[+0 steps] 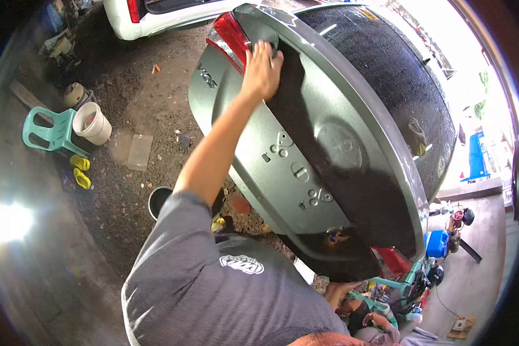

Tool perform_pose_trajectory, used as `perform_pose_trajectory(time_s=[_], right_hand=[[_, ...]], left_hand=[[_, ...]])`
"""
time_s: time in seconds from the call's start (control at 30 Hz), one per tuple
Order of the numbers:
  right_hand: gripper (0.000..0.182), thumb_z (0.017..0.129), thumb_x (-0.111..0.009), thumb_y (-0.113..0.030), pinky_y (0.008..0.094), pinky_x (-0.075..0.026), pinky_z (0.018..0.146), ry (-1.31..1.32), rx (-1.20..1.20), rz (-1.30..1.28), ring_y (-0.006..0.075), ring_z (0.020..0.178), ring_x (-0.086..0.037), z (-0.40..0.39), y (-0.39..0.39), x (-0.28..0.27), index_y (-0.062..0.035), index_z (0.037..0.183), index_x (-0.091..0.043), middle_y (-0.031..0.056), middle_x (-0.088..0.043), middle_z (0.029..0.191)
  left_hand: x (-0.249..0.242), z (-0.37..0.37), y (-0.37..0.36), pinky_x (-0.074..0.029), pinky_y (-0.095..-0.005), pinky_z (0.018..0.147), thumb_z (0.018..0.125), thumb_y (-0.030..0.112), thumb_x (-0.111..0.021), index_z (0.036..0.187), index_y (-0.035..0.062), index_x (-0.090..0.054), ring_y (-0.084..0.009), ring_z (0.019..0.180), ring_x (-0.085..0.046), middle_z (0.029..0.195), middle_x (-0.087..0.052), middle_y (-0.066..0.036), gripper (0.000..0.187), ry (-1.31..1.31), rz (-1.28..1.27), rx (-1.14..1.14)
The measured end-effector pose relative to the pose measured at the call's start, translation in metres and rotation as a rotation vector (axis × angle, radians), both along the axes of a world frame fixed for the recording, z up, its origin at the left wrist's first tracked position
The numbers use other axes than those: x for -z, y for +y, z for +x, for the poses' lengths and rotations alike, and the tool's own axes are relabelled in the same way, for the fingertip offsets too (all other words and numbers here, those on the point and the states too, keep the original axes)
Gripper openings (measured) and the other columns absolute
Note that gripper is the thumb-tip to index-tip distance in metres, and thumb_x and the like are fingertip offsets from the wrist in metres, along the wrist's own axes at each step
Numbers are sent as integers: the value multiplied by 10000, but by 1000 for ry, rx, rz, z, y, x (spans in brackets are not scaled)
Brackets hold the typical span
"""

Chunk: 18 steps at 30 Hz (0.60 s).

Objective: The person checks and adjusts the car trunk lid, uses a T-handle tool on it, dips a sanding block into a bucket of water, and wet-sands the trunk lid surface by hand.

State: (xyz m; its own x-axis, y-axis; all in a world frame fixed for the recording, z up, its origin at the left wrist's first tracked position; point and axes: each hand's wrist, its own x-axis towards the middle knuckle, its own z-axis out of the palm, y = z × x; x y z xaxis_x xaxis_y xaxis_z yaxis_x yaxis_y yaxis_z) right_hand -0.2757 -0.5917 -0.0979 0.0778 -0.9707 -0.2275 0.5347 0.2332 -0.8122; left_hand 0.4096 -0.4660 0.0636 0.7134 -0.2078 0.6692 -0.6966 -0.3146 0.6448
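Observation:
My left hand [262, 72] reaches up to the corner of a grey-green car trunk lid [334, 190], beside the red and clear tail light [232, 36]. The fingers press down on what looks like a dark pad [274, 53], mostly covered by them, against the panel. Holes and recesses show in the lid's bare middle strip, and a round mark sits above it. Along the lid, reflections look dark and glossy. At the other end is a second red tail light [393, 260]. My right hand is out of view.
A green plastic chair [55, 134], white buckets [93, 124] and yellow clogs [82, 179] are on the dirt floor at left. A white vehicle [173, 16] stands behind. Another person [380, 328] sits at lower right, near a blue container [437, 243] and assorted gear.

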Motion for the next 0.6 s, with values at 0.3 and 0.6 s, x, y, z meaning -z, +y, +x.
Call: perform_pose_trajectory(time_s=[0.3,0.6], right_hand=[[745,930,-380,-663,562,-370,1103,19,12,11,379,1330,-429,8,2,-4,-149,1469,-395,120,-408,1497],[747,927,-386,-664,560,-371,1103,41,11,14,379,1329,-430,15,3,-9,-147,1465,-399,122,-412,1493]], left_hand=[[-3,18,5,-163,-544,1178,1025,395,-321,1389,-116,-375,-394,1409,-322,1471,-367,-309,630,-7,111,-70],[1,28,15,-125,-502,1199,1011,358,-390,1433,-108,-311,-394,1439,-262,1494,-332,-305,633,-38,96,31]])
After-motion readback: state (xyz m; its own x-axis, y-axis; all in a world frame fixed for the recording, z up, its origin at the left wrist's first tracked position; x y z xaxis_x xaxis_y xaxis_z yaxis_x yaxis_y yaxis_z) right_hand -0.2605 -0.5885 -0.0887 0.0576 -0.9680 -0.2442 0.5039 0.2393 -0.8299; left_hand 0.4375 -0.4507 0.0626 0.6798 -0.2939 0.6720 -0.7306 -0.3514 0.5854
